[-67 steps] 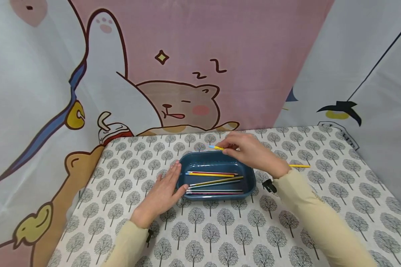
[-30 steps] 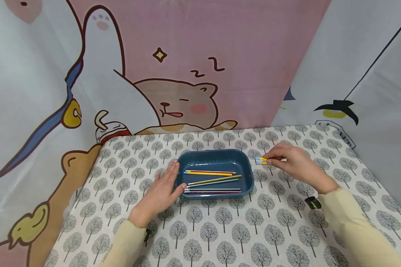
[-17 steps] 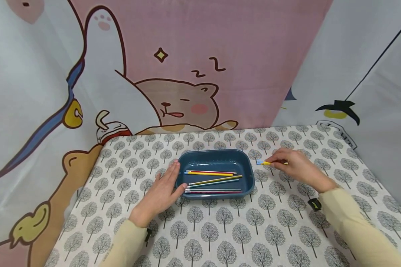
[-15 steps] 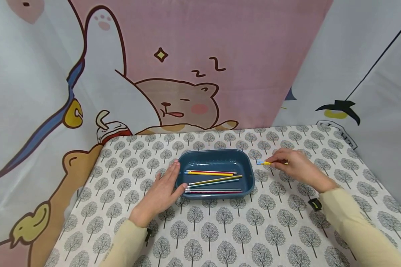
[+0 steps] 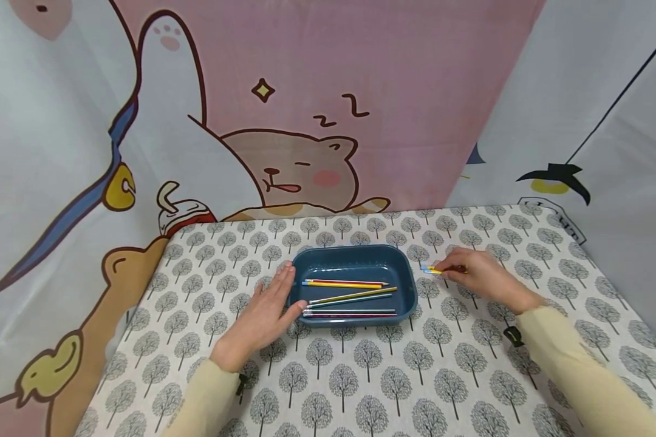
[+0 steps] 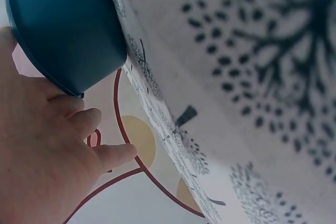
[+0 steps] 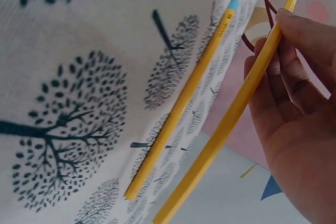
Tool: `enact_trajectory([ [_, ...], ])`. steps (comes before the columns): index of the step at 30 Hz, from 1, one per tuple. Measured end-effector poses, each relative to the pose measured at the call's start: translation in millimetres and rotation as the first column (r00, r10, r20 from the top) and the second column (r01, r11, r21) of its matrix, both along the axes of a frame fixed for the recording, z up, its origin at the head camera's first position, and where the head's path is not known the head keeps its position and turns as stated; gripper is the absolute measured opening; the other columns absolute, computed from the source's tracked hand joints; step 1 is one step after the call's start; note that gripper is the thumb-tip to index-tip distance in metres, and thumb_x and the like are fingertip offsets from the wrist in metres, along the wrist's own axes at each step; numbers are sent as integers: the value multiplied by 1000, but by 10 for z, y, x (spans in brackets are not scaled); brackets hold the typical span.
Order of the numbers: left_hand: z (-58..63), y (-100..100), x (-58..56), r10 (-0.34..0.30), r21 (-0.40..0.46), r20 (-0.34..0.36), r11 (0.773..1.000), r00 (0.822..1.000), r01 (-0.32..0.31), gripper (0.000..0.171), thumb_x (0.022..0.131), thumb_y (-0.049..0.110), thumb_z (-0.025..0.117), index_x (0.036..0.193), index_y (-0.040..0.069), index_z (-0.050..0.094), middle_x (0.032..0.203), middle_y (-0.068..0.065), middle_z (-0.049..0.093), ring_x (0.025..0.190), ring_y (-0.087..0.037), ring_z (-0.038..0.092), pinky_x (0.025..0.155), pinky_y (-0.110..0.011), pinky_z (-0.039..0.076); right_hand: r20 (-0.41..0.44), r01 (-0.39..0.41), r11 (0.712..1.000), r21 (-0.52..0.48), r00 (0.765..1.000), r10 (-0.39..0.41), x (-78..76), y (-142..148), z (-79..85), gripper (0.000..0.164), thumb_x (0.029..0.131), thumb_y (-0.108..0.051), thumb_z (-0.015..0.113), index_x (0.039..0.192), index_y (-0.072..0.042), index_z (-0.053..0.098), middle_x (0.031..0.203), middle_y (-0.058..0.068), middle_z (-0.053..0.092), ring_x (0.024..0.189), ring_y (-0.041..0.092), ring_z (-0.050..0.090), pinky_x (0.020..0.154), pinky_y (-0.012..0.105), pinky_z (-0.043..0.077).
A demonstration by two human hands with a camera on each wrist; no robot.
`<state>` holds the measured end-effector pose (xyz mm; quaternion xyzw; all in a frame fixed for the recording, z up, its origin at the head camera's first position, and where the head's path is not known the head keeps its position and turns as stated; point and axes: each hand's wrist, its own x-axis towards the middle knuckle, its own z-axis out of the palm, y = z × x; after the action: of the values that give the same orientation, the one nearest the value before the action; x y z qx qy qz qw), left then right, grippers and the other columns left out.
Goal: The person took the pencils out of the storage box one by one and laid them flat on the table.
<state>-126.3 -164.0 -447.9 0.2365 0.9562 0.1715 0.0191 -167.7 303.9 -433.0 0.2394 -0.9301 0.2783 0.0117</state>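
Observation:
My right hand (image 5: 481, 273) is just right of the dark blue tray (image 5: 355, 258). In the right wrist view its thumb and fingertips pinch a yellow pencil (image 7: 236, 103) near the light blue end. A second yellow pencil (image 7: 181, 103) with the same blue end lies on the cloth, roughly parallel to the held one. My left hand (image 5: 265, 315) rests at the tray's left end with extended fingers; the left wrist view has them against the tray's outer wall (image 6: 68, 24). Inside the tray lie several pencils, among them a yellow pencil (image 5: 344, 284) and a gold pencil (image 5: 355, 295).
A white cloth with printed trees (image 5: 344, 382) covers the table. Behind it hangs a fabric backdrop (image 5: 404, 103) with cartoon animals. Pale sleeves cover both forearms, and a dark strap part (image 5: 514, 335) shows by the right wrist.
From above the tray's back right, my right hand has moved right and lower with the yellow pencil, to beside the one on the cloth. The left hand and tray have stayed put.

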Motion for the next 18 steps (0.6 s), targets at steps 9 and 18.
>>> enact_trajectory([
  [9,6,-38,-25,-22,27,0,999,1000,22,72,112,51,32,165,3,17,172,-9,10,157,-32,18,122,-66,20,-31,-19,998,64,999,21,-66,33,-96,23,89,3,77,107,-11,81,101,-3,72,84,9,63,68,27,55],
  [18,1,-48,-42,-24,16,-14,1000,1000,25,69,112,48,32,165,7,18,172,-11,15,156,-33,21,120,-66,22,17,-23,995,93,1000,21,-126,26,-161,19,91,1,76,107,-10,81,103,0,71,88,14,64,73,34,57],
])
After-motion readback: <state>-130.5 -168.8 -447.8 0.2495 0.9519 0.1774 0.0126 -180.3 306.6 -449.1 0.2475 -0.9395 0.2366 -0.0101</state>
